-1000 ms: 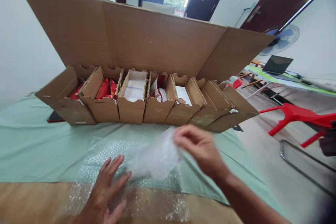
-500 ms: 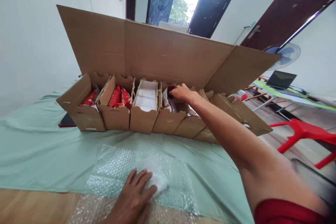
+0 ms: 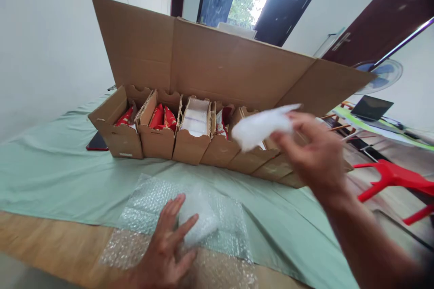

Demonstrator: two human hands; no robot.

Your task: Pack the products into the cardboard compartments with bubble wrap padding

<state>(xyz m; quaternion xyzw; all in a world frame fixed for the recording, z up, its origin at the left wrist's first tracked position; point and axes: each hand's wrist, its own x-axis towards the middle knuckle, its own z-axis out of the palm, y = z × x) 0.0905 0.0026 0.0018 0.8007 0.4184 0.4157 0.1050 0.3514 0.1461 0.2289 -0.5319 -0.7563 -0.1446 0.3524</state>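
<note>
My right hand (image 3: 310, 151) pinches a white, soft-looking packet (image 3: 262, 127), blurred by motion, in the air before the cardboard bins. My left hand (image 3: 169, 237) has its fingers spread beside a white wrapped bundle (image 3: 200, 219); I cannot tell whether it presses on it. Under the bundle a sheet of bubble wrap (image 3: 145, 205) lies flat over the cloth's front edge. Behind stands a row of cardboard bins (image 3: 158, 142). Red packets (image 3: 158, 117) fill some of them, and one holds clear-wrapped white pieces (image 3: 195, 117). A red and white packet (image 3: 222, 122) sits further right.
A tall cardboard panel (image 3: 217, 63) rises behind the bins. Pale green cloth (image 3: 64, 180) covers the surface, with a wooden strip (image 3: 57, 239) in front. A dark phone-like object (image 3: 97, 142) lies by the left bin. At right are a red stool (image 3: 389, 178), a laptop (image 3: 373, 108) and a fan (image 3: 386, 76).
My right hand has come out of a middle bin and moved right and toward me, now with the white packet. My left hand has shifted slightly down, off the white bundle's edge.
</note>
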